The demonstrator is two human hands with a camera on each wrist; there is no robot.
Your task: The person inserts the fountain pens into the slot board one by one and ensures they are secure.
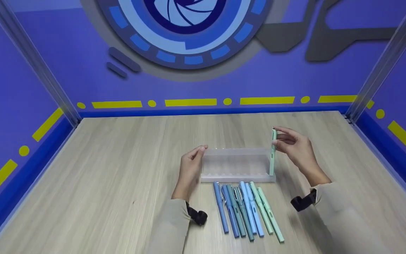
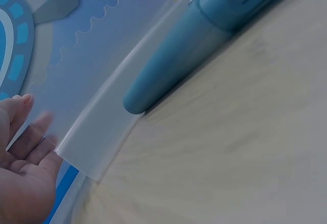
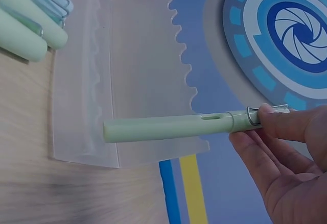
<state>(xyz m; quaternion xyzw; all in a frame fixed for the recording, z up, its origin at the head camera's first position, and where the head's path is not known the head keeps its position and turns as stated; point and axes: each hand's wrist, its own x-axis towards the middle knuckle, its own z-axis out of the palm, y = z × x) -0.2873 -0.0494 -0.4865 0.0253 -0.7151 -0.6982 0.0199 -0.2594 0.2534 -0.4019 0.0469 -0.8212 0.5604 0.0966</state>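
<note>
A frosted, translucent pen stand (image 1: 236,164) with a scalloped top edge stands on the table. At its left side my left hand (image 1: 190,164) holds the edge, fingertips near the top corner; some fingers show through the panel in the left wrist view. My right hand (image 1: 296,148) pinches a mint-green pen (image 3: 168,128) near its clip end, between thumb and fingers. The pen is upright at the stand's right end, its lower end right over the front ledge (image 1: 238,179). In front of the stand lie several capped pens (image 1: 240,211) in blue, teal, light blue and light green.
The wooden table (image 1: 125,169) spreads out on both sides of the stand. Blue printed walls (image 1: 62,63) enclose its back and sides, with metal posts (image 1: 37,53) at the rear corners. Each wrist wears a black camera mount (image 1: 303,201).
</note>
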